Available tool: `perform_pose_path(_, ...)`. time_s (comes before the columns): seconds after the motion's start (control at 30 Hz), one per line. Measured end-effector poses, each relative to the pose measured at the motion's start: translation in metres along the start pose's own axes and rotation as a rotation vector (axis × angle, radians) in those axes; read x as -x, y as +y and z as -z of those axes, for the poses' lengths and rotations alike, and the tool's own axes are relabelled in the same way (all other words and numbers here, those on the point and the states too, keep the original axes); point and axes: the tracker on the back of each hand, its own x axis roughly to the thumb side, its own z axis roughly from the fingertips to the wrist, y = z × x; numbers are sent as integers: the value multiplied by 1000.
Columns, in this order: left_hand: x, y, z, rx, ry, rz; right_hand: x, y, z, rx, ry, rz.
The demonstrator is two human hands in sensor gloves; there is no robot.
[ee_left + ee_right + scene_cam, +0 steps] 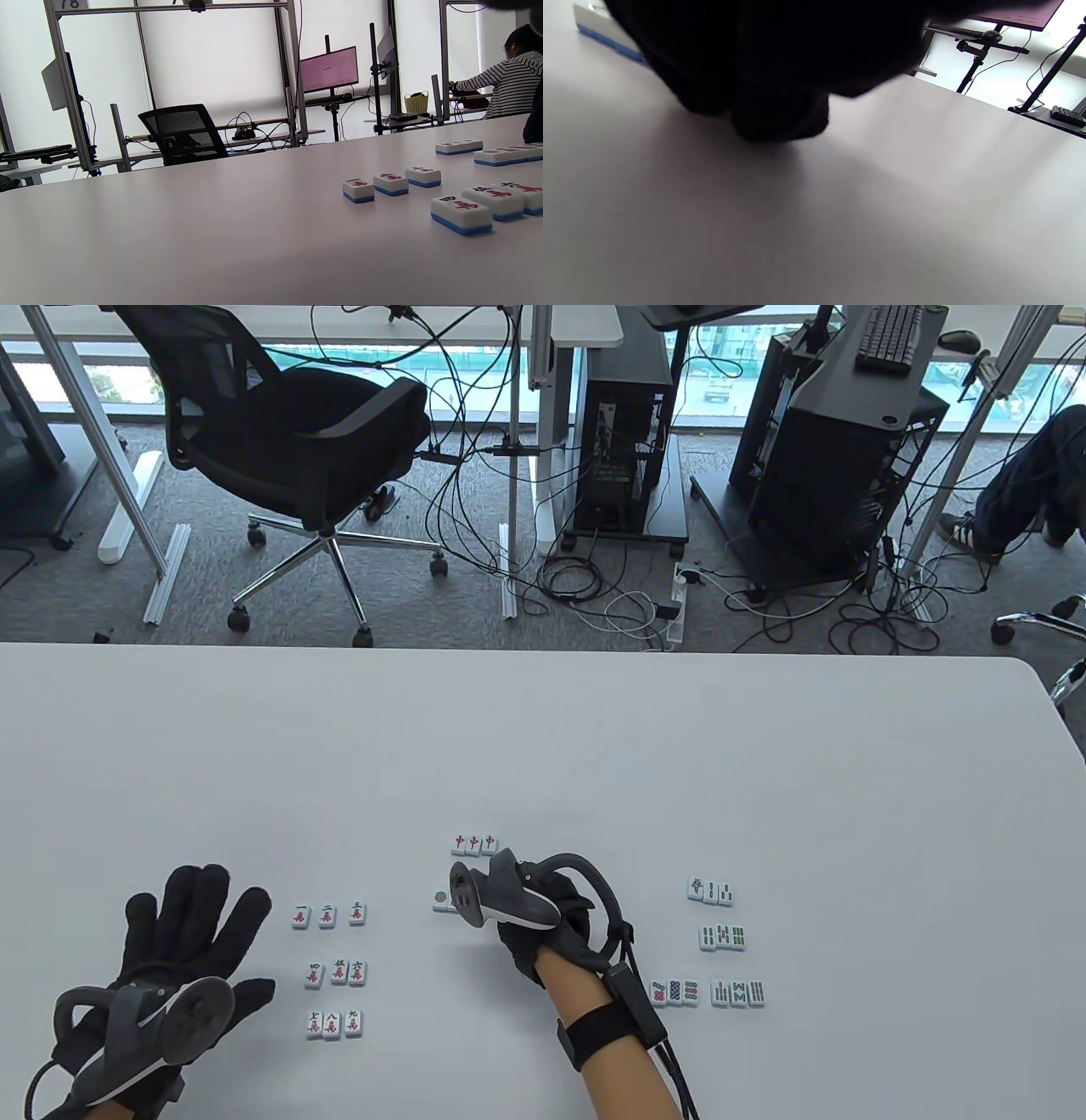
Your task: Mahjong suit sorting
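Tiles sit grouped by suit, characters (333, 967) at eight o'clock, bamboo (725, 937) at four; left hand (182, 950) rests spread flat, right hand (543, 920) covers a centre circle tile (441, 900), grip hidden.

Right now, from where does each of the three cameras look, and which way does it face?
Table view: high above the near edge, looking down and across the white table; shows the left hand lying flat and the right hand by the circle tile.
Left wrist view: low over the table, facing along it to the character tiles; no hand shows.
Right wrist view: just above the table, the dark gloved fingers filling the top.
Shared: table and left wrist views both show the character tiles.
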Motion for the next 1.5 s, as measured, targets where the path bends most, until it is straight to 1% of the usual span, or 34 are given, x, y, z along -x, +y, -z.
perform_pose_path(0.13,0,0,0,-4,-3,-2,5,0,-4,-1,-6,-16)
perform_pose_path(0.2,0,0,0,-4,-5,-3,12,-5,-15,23,-62,-3)
perform_pose_path(0.27,0,0,-1,-5,-7,-4,24,-11,-31,81,-53,44)
perform_pose_path(0.3,0,0,-1,-6,-8,-4,29,-12,-37,88,-58,59)
perform_pose_path(0.37,0,0,-1,-8,-10,-4,48,-12,-56,59,-47,72)
perform_pose_path(0.47,1,0,-1,-9,-5,-1,73,-8,-78,13,-3,32)
perform_pose_path(0.6,2,-4,-1,10,13,9,105,7,-110,-92,69,15)
perform_pose_path(0.67,2,-6,0,22,17,20,113,17,-122,-125,64,34)
perform_pose_path(0.77,2,-10,1,41,24,28,117,32,-131,-151,42,68)
perform_pose_path(0.83,2,-11,1,51,32,36,116,40,-134,-152,32,43)
perform_pose_path(0.93,2,-12,1,57,39,41,112,47,-133,-99,22,-17)
perform_pose_path(1.07,0,-12,1,52,40,38,105,52,-128,-102,25,-50)
perform_pose_path(1.17,1,-12,1,51,40,47,99,53,-125,-75,19,-78)
perform_pose_path(1.33,4,-9,0,33,40,21,99,50,-117,-125,36,-39)
perform_pose_path(1.5,0,-14,1,55,22,21,98,44,-102,-240,13,-29)
